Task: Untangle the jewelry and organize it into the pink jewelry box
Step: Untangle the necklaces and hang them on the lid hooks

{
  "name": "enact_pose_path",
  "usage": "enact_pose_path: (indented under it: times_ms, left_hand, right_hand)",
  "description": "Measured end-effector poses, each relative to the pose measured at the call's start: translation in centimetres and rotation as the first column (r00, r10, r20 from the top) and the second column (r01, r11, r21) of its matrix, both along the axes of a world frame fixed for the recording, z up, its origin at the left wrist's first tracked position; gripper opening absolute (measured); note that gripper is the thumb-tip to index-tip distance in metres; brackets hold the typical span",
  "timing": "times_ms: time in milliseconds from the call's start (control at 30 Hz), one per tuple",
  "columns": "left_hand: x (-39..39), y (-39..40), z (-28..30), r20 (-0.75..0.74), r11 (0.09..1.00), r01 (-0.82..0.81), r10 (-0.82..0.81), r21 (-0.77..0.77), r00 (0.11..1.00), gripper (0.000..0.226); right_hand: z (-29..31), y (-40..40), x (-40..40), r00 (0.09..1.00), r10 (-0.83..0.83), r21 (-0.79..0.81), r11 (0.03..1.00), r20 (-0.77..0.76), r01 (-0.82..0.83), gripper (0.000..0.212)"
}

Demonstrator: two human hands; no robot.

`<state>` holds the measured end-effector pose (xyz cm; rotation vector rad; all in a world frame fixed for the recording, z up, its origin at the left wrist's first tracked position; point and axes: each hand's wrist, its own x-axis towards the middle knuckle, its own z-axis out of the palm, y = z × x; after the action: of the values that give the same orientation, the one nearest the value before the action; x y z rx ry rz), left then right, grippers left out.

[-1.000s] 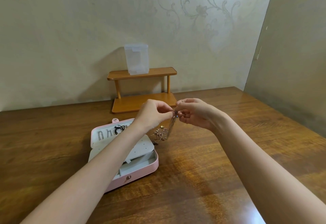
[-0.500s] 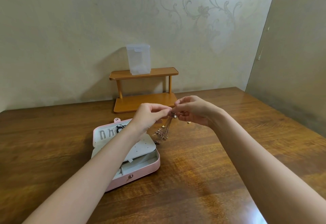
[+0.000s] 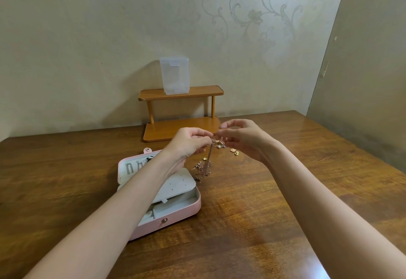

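My left hand [image 3: 189,144] and my right hand [image 3: 241,138] meet above the table, each pinching the top of a tangled rose-gold chain [image 3: 205,165]. The tangle hangs down from my fingertips, its lower end just right of the box. Small charms and beads [image 3: 219,145] dangle between my hands. The pink jewelry box [image 3: 175,217] lies open on the table under my left forearm, with a grey perforated insert [image 3: 182,184] and several pieces clipped in its lid [image 3: 131,167]. A few small gold pieces [image 3: 235,151] lie on the table below my right hand.
A wooden two-tier shelf [image 3: 182,111] stands against the wall behind my hands, with a clear plastic container [image 3: 174,75] on its top tier. The wooden table [image 3: 263,223] runs to an edge at the right, near the side wall.
Both hands have lifted slightly with the chain, so the tangle hangs higher. My right fingers have spread a little, and charms now show between the hands.
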<state>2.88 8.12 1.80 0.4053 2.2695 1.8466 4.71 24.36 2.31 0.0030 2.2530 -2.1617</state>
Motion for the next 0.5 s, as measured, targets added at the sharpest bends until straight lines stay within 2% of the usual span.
enact_pose_path:
  times_ms: [100,167,233,367,500]
  left_hand:
    - [-0.1,-0.4,0.1,0.015,0.998,-0.011,0.01,0.056,1.0,0.012]
    - [-0.1,-0.5,0.2,0.024,0.996,-0.016,0.014,0.087,1.0,0.012]
    - [-0.1,-0.4,0.2,0.019,0.996,-0.025,0.024,0.09,1.0,0.012]
    - [0.0,-0.4,0.1,-0.015,0.996,-0.013,0.014,0.087,1.0,0.015]
    - [0.1,-0.5,0.2,0.061,0.988,0.036,-0.045,0.149,0.997,0.016]
  right_hand:
    - [-0.4,0.4,0.2,0.997,0.046,0.032,0.998,0.068,-0.049,0.017]
    - [-0.5,0.2,0.3,0.987,0.121,-0.018,0.993,0.102,-0.12,0.017]
    - [-0.4,0.0,0.2,0.985,0.145,-0.051,0.989,0.099,-0.14,0.013]
    - [-0.1,-0.4,0.0,0.988,0.129,0.007,0.991,0.089,-0.13,0.008]
    - [-0.3,-0.8,0.2,0.986,0.159,0.026,0.987,0.057,-0.161,0.011]
